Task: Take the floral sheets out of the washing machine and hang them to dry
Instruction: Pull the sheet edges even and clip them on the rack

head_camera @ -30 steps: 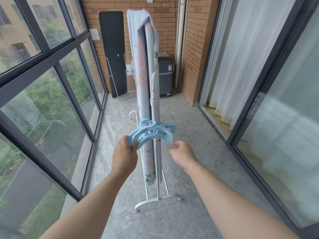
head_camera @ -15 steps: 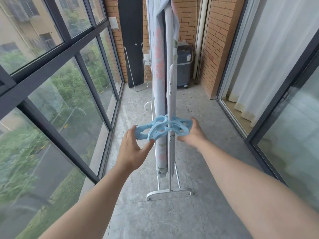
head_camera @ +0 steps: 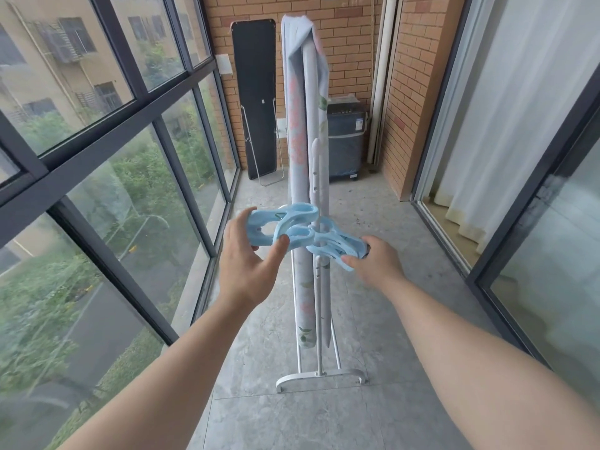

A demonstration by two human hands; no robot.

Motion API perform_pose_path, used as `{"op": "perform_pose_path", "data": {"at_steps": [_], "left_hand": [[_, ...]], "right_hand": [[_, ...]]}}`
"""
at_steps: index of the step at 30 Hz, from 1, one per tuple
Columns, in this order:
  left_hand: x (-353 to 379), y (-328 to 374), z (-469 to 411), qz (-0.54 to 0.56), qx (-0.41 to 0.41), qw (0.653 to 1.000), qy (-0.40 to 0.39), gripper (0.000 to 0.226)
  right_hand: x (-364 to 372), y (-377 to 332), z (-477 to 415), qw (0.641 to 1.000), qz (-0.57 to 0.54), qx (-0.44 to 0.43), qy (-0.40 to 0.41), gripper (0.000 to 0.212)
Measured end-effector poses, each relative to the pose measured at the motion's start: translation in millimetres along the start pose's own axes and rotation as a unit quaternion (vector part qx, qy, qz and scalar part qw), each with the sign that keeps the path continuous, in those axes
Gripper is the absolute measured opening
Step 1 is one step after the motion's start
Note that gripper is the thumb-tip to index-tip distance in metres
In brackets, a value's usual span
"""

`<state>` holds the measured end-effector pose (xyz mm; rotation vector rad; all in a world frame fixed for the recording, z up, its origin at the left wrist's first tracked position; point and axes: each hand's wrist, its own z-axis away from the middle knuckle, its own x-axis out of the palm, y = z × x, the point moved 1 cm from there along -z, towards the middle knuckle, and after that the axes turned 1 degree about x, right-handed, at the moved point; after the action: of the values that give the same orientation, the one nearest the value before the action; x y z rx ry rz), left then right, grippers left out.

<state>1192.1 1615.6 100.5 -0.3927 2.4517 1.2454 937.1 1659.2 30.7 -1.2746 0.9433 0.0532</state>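
Gripping a blue clip [head_camera: 282, 228] in the curled fingers of the left hand [head_camera: 246, 264], just before the drying rack [head_camera: 319, 375]. Pinching a second blue clip [head_camera: 337, 246] with the right hand [head_camera: 380, 264], at the rack's post. Floral sheet [head_camera: 300, 157] draped over that rack, washing machine [head_camera: 345, 141] beyond it.

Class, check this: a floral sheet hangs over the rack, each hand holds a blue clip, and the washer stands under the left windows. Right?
No. The head view shows the washer by the far brick wall, right of the rack, not on the left. The rest holds: floral sheet over the rack, one blue clip in the left hand, another in the right hand.
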Motion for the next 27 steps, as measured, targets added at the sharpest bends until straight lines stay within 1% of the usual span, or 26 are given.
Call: {"op": "perform_pose_path", "data": {"at_steps": [2, 5, 7, 9, 11, 16, 20, 24, 27], "left_hand": [[3.7, 9.8, 0.8, 0.004, 0.012, 1.0, 0.008, 0.075], [12.2, 26.0, 3.6, 0.021, 0.03, 0.999, 0.024, 0.071], [22.6, 39.1, 4.7, 0.032, 0.041, 0.998, 0.032, 0.07], [37.8, 53.9, 3.9, 0.043, 0.05, 0.997, 0.031, 0.069], [57.0, 71.1, 4.2, 0.056, 0.054, 0.997, 0.029, 0.068], [103.6, 109.5, -0.5, 0.06, 0.075, 0.995, 0.02, 0.075], [142.2, 148.3, -20.1, 0.031, 0.105, 0.994, 0.018, 0.072], [172.5, 180.9, -50.4, 0.019, 0.106, 0.993, 0.045, 0.072], [190.9, 194.5, -82.7, 0.0, 0.123, 0.99, 0.065, 0.069]], "right_hand": [[-11.0, -1.5, 4.3, 1.0, 0.001, -0.015, 0.012, 0.026], [-25.5, 0.0, 13.0, 0.999, -0.007, -0.026, 0.026, 0.029], [-37.9, 4.1, 20.3, 0.998, -0.035, -0.008, 0.055, 0.034], [-51.2, 11.7, 27.0, 0.993, -0.087, 0.021, 0.082, 0.039], [-65.2, 19.1, 31.9, 0.986, -0.131, 0.032, 0.101, 0.049], [-96.7, 34.5, 38.5, 0.97, -0.178, 0.053, 0.155, 0.061], [-133.4, 39.5, 21.6, 0.967, -0.181, 0.037, 0.173, 0.063], [-159.5, 29.3, -3.2, 0.954, -0.188, 0.019, 0.233, 0.07], [-172.6, 20.7, -34.7, 0.95, -0.193, -0.017, 0.246, 0.069]]}}
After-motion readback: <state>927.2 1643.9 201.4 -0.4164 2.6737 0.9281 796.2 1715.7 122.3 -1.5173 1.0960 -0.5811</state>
